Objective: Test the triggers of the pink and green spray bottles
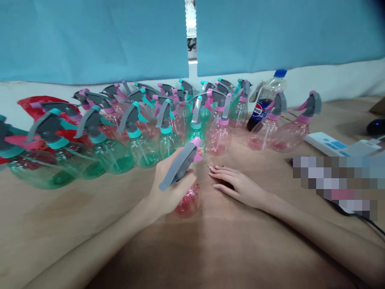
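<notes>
The pink spray bottle (187, 204), see-through and round-bellied, has its grey trigger head fitted, the pink nozzle aimed toward the far edge of the brown table (225, 245). It sits about mid-table, its neck wrapped by the left hand (172, 180). Between it and the far edge stand similar spray bottles (218, 142), some pink, others green with turquoise collars, all topped with grey heads.

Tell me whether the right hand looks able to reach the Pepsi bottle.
Probably: the right hand holds nothing, though a pink spray bottle stands partly in front of the Pepsi bottle.
</notes>
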A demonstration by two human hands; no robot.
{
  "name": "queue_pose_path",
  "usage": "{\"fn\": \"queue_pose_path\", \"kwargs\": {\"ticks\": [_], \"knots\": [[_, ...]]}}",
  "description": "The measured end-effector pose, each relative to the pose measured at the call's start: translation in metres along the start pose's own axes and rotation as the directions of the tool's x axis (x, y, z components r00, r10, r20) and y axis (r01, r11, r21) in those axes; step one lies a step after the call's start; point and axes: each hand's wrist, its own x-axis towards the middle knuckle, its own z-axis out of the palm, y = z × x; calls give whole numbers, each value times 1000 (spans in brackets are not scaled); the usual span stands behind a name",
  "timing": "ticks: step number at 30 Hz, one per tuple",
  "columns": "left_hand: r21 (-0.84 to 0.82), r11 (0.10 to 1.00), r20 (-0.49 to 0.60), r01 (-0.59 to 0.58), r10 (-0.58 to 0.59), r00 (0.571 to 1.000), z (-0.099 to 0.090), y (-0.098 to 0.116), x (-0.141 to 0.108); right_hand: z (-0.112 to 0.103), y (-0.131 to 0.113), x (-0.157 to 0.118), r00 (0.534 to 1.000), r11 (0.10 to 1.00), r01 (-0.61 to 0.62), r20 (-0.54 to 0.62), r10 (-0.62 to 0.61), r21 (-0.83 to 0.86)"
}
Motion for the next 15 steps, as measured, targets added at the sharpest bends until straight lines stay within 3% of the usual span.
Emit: {"fn": "queue_pose_path", "kwargs": {"ticks": [15], "knots": [[19, 1000, 16, -6, 6, 1000, -1, -1, -1, -1, -1, 0, 1000, 1000, 3, -6, -3, -4]]}}
